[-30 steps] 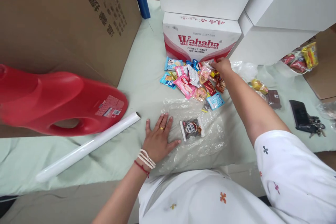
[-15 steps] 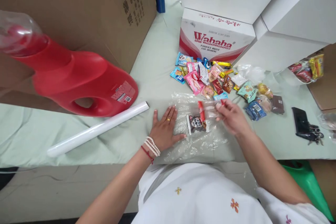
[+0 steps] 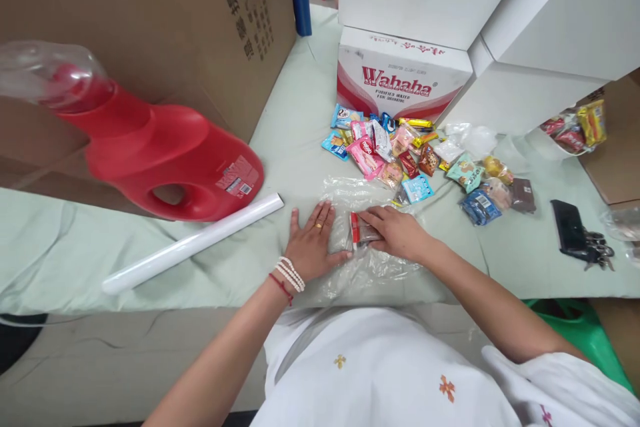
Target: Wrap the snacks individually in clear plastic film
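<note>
My left hand (image 3: 313,241) lies flat, fingers spread, on the left edge of a clear plastic sheet (image 3: 373,268) spread on the green cloth. My right hand (image 3: 395,231) rests palm down on the sheet just to its right, fingers pressing a small clear packet with a red end (image 3: 356,229) onto the snack that lies there. A pile of small wrapped snacks (image 3: 395,153) lies beyond the sheet, in front of a white and red Wahaha box (image 3: 400,77).
A big red detergent jug (image 3: 165,157) lies on its side at left, a white roll (image 3: 195,243) beside it. Cardboard box (image 3: 150,13) behind, white boxes (image 3: 500,27) at back right. More snacks (image 3: 483,190), a black phone with keys (image 3: 575,233) at right.
My right hand picked a red-ended packet from the snack pile, carried it back and set it down on the plastic sheet. My left hand has stayed flat on the sheet.
</note>
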{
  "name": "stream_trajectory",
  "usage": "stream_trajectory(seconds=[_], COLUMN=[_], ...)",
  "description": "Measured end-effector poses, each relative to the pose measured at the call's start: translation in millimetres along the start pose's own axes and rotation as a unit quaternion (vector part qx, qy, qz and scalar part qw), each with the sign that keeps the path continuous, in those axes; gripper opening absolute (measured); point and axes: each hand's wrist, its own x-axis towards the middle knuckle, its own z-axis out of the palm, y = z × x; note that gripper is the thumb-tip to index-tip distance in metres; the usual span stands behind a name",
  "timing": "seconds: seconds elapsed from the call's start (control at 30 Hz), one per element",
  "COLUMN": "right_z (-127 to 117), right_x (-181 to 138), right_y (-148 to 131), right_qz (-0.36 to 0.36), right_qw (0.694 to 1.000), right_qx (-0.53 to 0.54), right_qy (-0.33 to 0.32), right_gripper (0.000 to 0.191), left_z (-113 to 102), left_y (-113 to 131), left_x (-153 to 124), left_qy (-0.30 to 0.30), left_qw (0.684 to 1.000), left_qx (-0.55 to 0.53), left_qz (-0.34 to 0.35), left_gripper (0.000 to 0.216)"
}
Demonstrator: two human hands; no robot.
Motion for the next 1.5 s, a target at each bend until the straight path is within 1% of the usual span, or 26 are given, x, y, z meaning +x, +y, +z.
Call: stream_trajectory(seconds=[0.1,0.27,0.43,0.6,0.7,0.77,0.8,0.83,0.87,0.9,0.97,1.0,1.03,1.07,1.1,1.13,1.17,1.23,1.3,1.37,1.43,1.5], right_z=[6,5,-5,-1,2,3,4,6,10,16,33,43,51,58,63,64,61,48,29,12,0,-5], right_x=[7,3,8,12,-2,-22,-35,-49,-64,-79,-105,-115,-122,-128,-131,-132,-132,-126,-114,-95,-71,-49], right_y=[-1,4,4,0,5,11,15,19,22,26,31,32,33,34,35,36,38,44,55,69,83,93], right_qz=[0.036,0.056,0.071,0.036,0.024,0.022,0.018,0.01,-0.004,-0.02,-0.044,-0.043,-0.034,-0.022,-0.011,-0.003,0.003,0.023,0.06,0.096,0.115,0.13], right_qw=[0.999,0.995,0.996,0.999,0.997,0.991,0.987,0.983,0.98,0.979,0.98,0.979,0.977,0.973,0.967,0.961,0.954,0.943,0.932,0.927,0.932,0.95], right_qx=[0.018,0.067,0.03,0.003,0.033,0.074,0.095,0.112,0.125,0.134,0.143,0.149,0.159,0.176,0.197,0.223,0.252,0.301,0.329,0.332,0.31,0.259], right_qy=[0.024,0.048,0.046,0.033,0.058,0.106,0.131,0.148,0.155,0.151,0.132,0.132,0.14,0.15,0.16,0.164,0.161,0.143,0.14,0.148,0.146,0.115], right_gripper=[0.076,0.075,0.069,0.066,0.068,0.067,0.063,0.058,0.053,0.049,0.04,0.033,0.025,0.021,0.021,0.021,0.021,0.021,0.024,0.03,0.032,0.029], left_z=[-3,-6,-7,-5,-8,-14,-18,-23,-27,-30,-33,-32,-31,-29,-27,-27,-29,-37,-48,-57,-60,-58], left_y=[1,2,1,-2,-5,-7,-8,-10,-11,-12,-15,-17,-18,-19,-21,-23,-25,-30,-36,-42,-46,-47], left_x=[0,1,1,1,-3,-11,-17,-23,-29,-36,-48,-53,-56,-59,-60,-60,-57,-47,-27,-1,28,48], left_qy=[-0.007,-0.01,-0.015,-0.01,-0.001,0.033,0.055,0.07,0.072,0.058,0.001,-0.028,-0.047,-0.056,-0.058,-0.056,-0.056,-0.06,-0.065,-0.054,-0.028,0.017], left_qw=[1.0,1.0,1.0,1.0,1.0,0.999,0.998,0.997,0.995,0.991,0.971,0.96,0.953,0.951,0.952,0.954,0.954,0.949,0.941,0.937,0.946,0.964], left_qx=[0.0,-0.005,-0.007,-0.014,-0.024,-0.021,-0.018,-0.019,-0.026,-0.043,-0.093,-0.118,-0.14,-0.157,-0.175,-0.195,-0.219,-0.276,-0.324,-0.344,-0.321,-0.248], left_qz=[-0.008,-0.011,-0.005,0.002,0.001,-0.009,-0.004,0.017,0.057,0.112,0.219,0.253,0.266,0.261,0.244,0.223,0.198,0.143,0.076,0.004,-0.046,-0.092], left_gripper=[0.106,0.105,0.107,0.109,0.106,0.098,0.089,0.078,0.068,0.062,0.065,0.068,0.066,0.054,0.038,0.028,0.027,0.029,0.03,0.035,0.035,0.031])
